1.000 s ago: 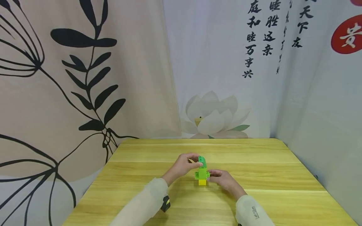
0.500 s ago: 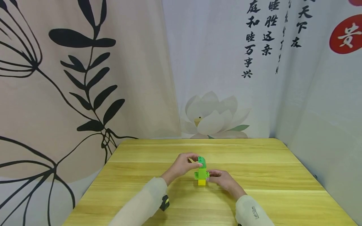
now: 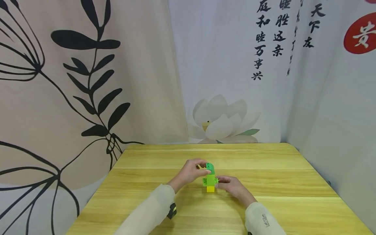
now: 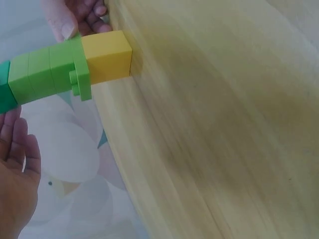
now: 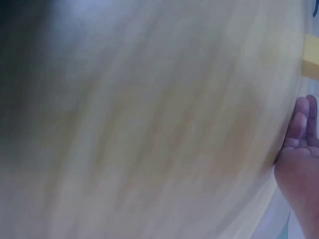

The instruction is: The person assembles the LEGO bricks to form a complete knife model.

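Observation:
A small tower of toy building blocks [image 3: 210, 180] stands upright on the wooden table, mid-table in the head view. Its base is a yellow block [image 4: 108, 57]; light green blocks [image 4: 45, 72] sit above, with a flat studded piece [image 4: 81, 69] jutting out at both sides. A darker green, round-edged block [image 3: 210, 168] tops it. My left hand [image 3: 191, 171] pinches that top block between thumb and fingers. Lower down, my right hand [image 3: 233, 187] pinches the right end of the flat piece. In the right wrist view, only the yellow block's edge [image 5: 311, 55] shows beside the right hand.
The wooden table [image 3: 141, 199] reaches back to a printed curtain [image 3: 147, 81] with plant drawings and writing. Another curtain panel [image 3: 332, 107] runs along the right side. A dark strap device [image 3: 172, 211] sits at the left sleeve.

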`<state>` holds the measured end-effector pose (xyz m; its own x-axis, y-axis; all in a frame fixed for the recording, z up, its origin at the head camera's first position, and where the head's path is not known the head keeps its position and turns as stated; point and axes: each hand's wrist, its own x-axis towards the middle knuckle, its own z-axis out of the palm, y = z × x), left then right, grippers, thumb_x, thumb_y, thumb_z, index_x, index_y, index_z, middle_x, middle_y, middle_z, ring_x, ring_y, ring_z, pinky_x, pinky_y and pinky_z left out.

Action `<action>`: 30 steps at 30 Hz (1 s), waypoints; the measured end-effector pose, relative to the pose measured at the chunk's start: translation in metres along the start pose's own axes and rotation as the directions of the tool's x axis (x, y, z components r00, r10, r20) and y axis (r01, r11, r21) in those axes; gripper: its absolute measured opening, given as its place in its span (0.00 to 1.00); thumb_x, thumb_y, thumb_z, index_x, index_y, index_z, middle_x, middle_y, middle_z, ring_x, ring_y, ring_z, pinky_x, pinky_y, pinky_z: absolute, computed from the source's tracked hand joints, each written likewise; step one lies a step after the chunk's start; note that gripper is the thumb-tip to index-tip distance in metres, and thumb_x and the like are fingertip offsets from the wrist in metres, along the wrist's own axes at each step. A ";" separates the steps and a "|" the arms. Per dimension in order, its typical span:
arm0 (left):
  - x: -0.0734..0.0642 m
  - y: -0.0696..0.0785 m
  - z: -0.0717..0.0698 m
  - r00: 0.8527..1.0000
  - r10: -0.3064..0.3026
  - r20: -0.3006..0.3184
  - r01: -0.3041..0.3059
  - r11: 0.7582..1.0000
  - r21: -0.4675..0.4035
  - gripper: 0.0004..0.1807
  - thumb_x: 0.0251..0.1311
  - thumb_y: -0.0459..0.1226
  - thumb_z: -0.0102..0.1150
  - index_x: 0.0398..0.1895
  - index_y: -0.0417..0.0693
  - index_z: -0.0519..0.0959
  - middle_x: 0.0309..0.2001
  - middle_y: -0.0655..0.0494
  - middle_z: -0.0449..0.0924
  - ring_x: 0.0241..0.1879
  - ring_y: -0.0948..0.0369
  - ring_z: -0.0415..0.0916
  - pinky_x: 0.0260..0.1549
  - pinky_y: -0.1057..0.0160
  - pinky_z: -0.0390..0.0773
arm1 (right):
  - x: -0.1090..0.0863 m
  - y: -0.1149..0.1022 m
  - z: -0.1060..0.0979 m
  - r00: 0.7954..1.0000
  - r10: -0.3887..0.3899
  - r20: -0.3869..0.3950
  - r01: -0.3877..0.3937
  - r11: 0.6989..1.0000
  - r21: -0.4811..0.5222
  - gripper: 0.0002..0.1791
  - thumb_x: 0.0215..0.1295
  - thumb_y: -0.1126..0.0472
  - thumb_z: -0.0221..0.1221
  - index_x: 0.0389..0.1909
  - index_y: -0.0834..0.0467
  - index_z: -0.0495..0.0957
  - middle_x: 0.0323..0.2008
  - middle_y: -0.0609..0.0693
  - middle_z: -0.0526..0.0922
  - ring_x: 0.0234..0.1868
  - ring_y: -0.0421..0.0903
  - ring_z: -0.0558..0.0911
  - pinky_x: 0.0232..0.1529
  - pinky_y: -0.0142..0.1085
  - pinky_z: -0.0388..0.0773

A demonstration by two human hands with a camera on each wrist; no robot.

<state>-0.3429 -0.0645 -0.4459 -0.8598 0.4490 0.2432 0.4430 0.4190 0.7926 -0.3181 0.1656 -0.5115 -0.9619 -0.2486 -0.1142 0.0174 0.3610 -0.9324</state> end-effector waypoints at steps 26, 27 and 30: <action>0.002 -0.002 0.014 0.998 -0.065 -0.016 0.060 0.980 -0.189 0.13 0.62 0.45 0.68 0.47 0.52 0.83 0.42 0.57 0.79 0.44 0.58 0.74 0.45 0.58 0.75 | 0.001 -0.001 -0.002 1.000 0.001 -0.022 -0.002 0.999 -0.033 0.28 0.61 0.48 0.68 0.60 0.55 0.79 0.56 0.54 0.81 0.56 0.54 0.77 0.52 0.52 0.74; 0.003 -0.002 0.014 0.998 -0.066 -0.018 0.062 0.980 -0.188 0.12 0.62 0.45 0.68 0.46 0.53 0.83 0.41 0.57 0.79 0.44 0.58 0.74 0.44 0.58 0.75 | 0.001 -0.001 -0.003 1.000 0.002 -0.022 -0.003 0.999 -0.032 0.28 0.61 0.48 0.68 0.60 0.55 0.80 0.55 0.54 0.81 0.56 0.54 0.77 0.52 0.51 0.74; 0.001 -0.002 0.013 0.997 -0.072 -0.018 0.068 0.982 -0.177 0.11 0.61 0.45 0.68 0.45 0.54 0.84 0.42 0.58 0.79 0.42 0.58 0.74 0.41 0.59 0.77 | -0.001 -0.002 -0.001 1.000 0.005 -0.026 -0.005 1.000 -0.028 0.27 0.61 0.48 0.68 0.59 0.55 0.80 0.55 0.54 0.81 0.56 0.54 0.78 0.51 0.50 0.75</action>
<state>-0.3410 -0.0544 -0.4549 -0.8939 0.4034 0.1954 0.3318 0.3026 0.8935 -0.3175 0.1655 -0.5091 -0.9685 -0.2235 -0.1097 0.0150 0.3873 -0.9218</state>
